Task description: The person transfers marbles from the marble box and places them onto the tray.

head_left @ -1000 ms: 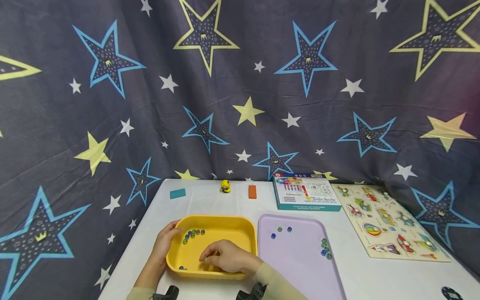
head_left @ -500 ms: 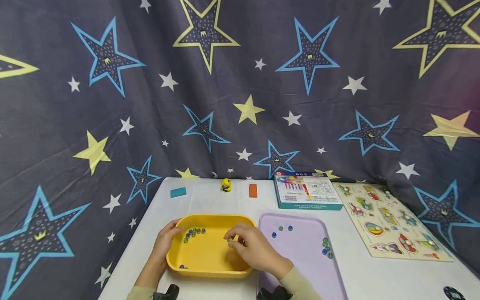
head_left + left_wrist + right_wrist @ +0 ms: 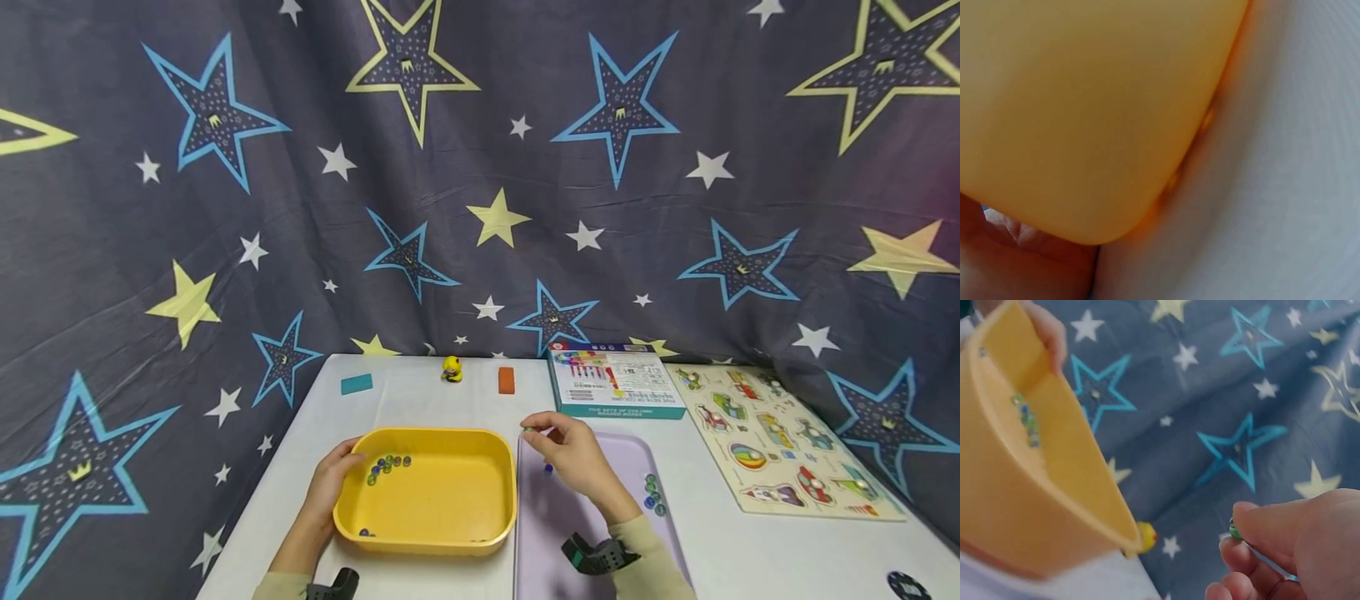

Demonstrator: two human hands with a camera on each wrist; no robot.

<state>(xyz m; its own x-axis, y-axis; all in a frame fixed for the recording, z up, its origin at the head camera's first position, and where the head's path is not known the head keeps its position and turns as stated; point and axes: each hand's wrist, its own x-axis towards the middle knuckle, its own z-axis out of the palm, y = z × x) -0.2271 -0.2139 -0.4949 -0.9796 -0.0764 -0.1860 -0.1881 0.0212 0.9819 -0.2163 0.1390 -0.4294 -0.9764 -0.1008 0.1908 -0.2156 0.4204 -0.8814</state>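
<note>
My right hand [image 3: 573,454] is raised over the far left part of the lilac tray [image 3: 551,575]. Between thumb and index finger it pinches a green marble [image 3: 1235,530], which shows best in the right wrist view. My left hand [image 3: 330,483] grips the left rim of the yellow bin [image 3: 427,546], with its fingers over the edge. Inside the bin, a curved row of green and blue marbles [image 3: 387,465] lies at the far left, and a blue marble [image 3: 364,532] sits near the front wall. On the tray, a blue marble [image 3: 548,468] shows beside my right hand.
More marbles [image 3: 651,490] cluster at the tray's right side. Behind stand a teal block [image 3: 356,384], a yellow duck toy [image 3: 452,369], an orange block [image 3: 506,381] and a teal-edged box [image 3: 617,383]. A wooden puzzle board [image 3: 780,450] lies at the right, below a starred curtain.
My right hand has lifted the green marble out of the yellow bin and moved right, over the lilac tray. The left hand has stayed on the bin's rim.
</note>
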